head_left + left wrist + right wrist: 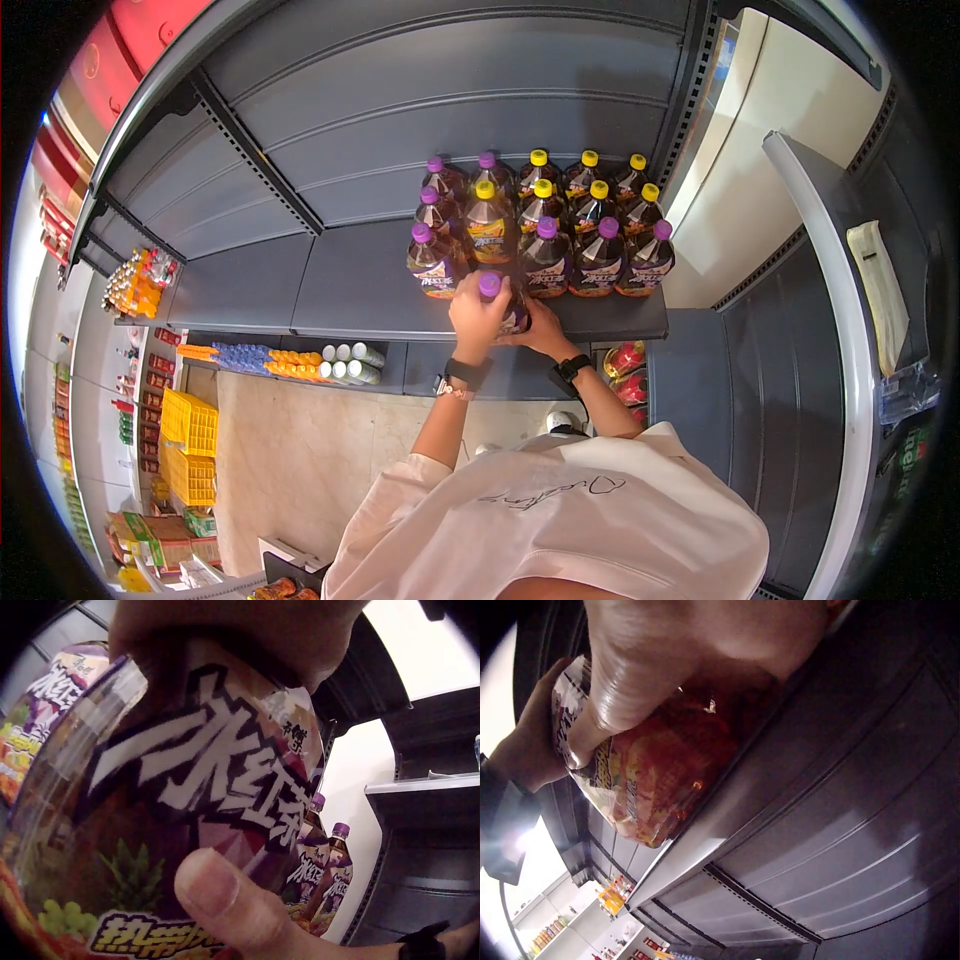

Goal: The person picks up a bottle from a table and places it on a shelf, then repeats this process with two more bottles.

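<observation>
Both hands hold one purple-capped bottle (489, 286) at the front edge of the grey shelf (370, 290). In the head view the left hand (478, 318) grips its upper part, just below the cap, and the right hand (543, 330) holds it lower down on the right. The left wrist view shows the bottle's label (202, 772) close up, with a thumb across its lower part. Fingers of the right hand (697, 645) wrap the bottle's lower part (660, 780) in the right wrist view. Behind it stand rows of bottles (545, 262) with purple and yellow caps.
Orange-filled bottles (140, 285) stand at the shelf's far left. A lower shelf holds rows of white-topped cans (350, 371) and other goods. Yellow crates (190, 424) sit on the floor at left, and a white panel (745, 150) rises right of the bottles.
</observation>
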Action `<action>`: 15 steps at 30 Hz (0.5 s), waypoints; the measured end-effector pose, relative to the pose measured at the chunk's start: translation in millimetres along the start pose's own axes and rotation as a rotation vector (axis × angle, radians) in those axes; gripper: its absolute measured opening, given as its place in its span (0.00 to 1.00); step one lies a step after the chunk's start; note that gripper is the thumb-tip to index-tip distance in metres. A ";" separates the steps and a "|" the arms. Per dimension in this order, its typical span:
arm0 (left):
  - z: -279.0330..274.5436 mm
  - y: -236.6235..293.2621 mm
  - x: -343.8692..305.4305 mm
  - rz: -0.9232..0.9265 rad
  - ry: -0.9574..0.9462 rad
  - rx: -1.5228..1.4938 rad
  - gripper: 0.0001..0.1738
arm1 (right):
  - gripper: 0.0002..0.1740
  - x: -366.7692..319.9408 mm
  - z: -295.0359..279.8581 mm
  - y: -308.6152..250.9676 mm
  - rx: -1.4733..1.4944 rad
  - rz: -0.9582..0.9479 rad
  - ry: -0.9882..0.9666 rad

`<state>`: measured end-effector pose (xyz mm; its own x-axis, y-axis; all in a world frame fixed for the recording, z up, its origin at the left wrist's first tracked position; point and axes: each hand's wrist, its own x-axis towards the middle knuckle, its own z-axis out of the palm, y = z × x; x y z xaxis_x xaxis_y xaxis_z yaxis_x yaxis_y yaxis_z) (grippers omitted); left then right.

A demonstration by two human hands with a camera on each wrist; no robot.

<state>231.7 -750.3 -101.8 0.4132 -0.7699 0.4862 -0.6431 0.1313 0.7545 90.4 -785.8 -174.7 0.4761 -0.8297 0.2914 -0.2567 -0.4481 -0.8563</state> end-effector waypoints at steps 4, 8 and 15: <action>-0.7 1.8 0.2 -0.002 0.000 0.000 0.15 | 0.50 0.4 -3.0 -1.9 -0.036 0.026 -0.029; -1.7 4.3 0.5 0.023 0.009 0.011 0.13 | 0.61 2.1 -5.8 -1.1 -0.029 0.073 -0.153; -1.8 2.5 0.5 0.030 0.007 0.010 0.14 | 0.61 1.4 -2.0 6.2 -0.033 0.059 -0.125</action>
<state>231.5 -749.2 -98.9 0.3978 -0.7613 0.5120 -0.6621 0.1481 0.7347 87.8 -790.3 -178.7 0.5599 -0.8080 0.1835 -0.3143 -0.4120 -0.8553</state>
